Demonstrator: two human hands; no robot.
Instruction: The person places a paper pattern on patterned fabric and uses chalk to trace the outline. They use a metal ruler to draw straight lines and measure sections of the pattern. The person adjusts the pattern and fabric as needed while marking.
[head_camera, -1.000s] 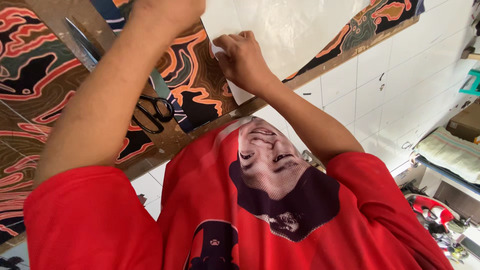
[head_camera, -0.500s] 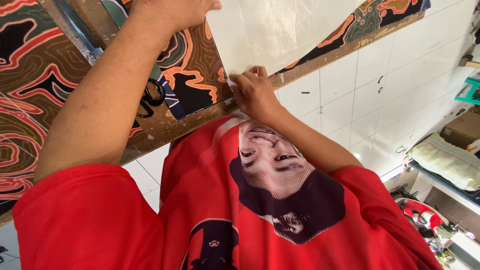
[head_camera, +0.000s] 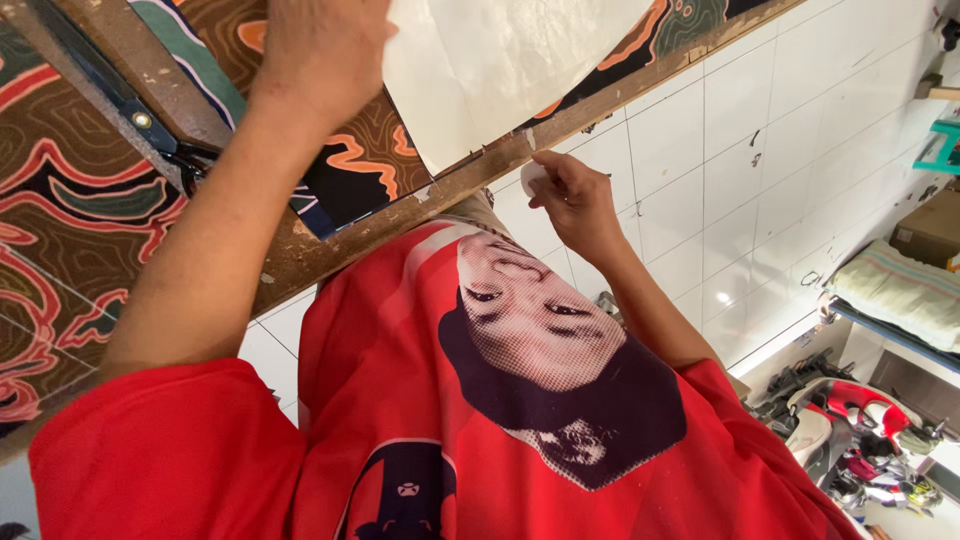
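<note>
While the white sheet (head_camera: 505, 70) is being kept on the bench (head_camera: 330, 245) at twelve o'clock, the right hand (head_camera: 575, 195) is being drawn away from it. Half a second ago that hand was being pressed on the sheet's near corner. Now it is being held just off the bench's wooden edge (head_camera: 470, 185), at about one o'clock from the red shirt (head_camera: 420, 420), over the tiled floor (head_camera: 760, 150).

A small white scrap (head_camera: 533, 178) is being pinched between the thumb and the curled fingers of the right hand. Whether the scrap is coming from the sheet cannot be told.

The left hand (head_camera: 320, 50) is being laid at the sheet's left edge, at eleven o'clock, as it was a second ago. Its fingertips are being cut off by the top of the frame, so whether they are spread or closed cannot be told.

The sheet is being left across the patterned cloth (head_camera: 90, 200) that is covering the bench, with its lower corner reaching the wooden edge. Judging from this, the sheet is now being steadied by the left hand alone, and its near corner is being left free. A dark tool (head_camera: 190, 165) is being half hidden by the left forearm at ten o'clock; its kind cannot be made out.
</note>
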